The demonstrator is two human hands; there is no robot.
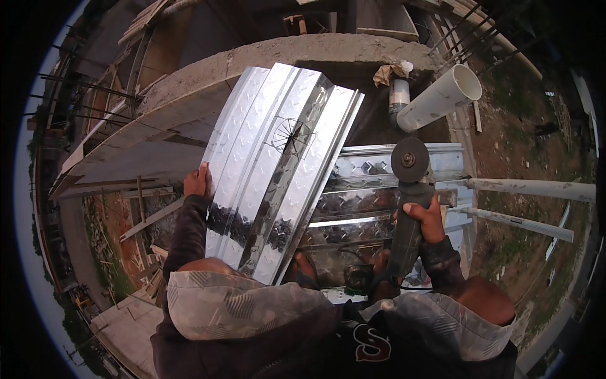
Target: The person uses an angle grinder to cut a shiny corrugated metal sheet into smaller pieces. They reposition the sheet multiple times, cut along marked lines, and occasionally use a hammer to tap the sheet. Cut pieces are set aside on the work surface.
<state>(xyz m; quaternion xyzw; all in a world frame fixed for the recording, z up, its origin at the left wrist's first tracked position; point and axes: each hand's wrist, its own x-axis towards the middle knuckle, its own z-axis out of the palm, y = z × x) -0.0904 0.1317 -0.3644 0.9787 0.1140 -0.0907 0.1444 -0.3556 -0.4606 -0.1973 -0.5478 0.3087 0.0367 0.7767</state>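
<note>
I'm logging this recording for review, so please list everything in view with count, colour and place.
Loose metal sheet: one, silver, centre-left
Wheel-shaped marking: one, black, on that sheet's upper half
Metal decking: count unclear, silver, centre-right
Angle grinder: one, dark, right of centre, disc upward
Wide pipe: one, off-white, upper right
Narrow pipe: one, white, beside it
Crumpled paper: one, brown, at the narrow pipe's top
Concrete edge: one, grey-brown, across the top
Poles: two, pale, right
Wooden boards: several, brown, left
Feet: two, dark sandals, lower centre
Left hand: one, dark sleeve, at the loose sheet's left edge
Right hand: one, dark sleeve, gripping the grinder
</note>
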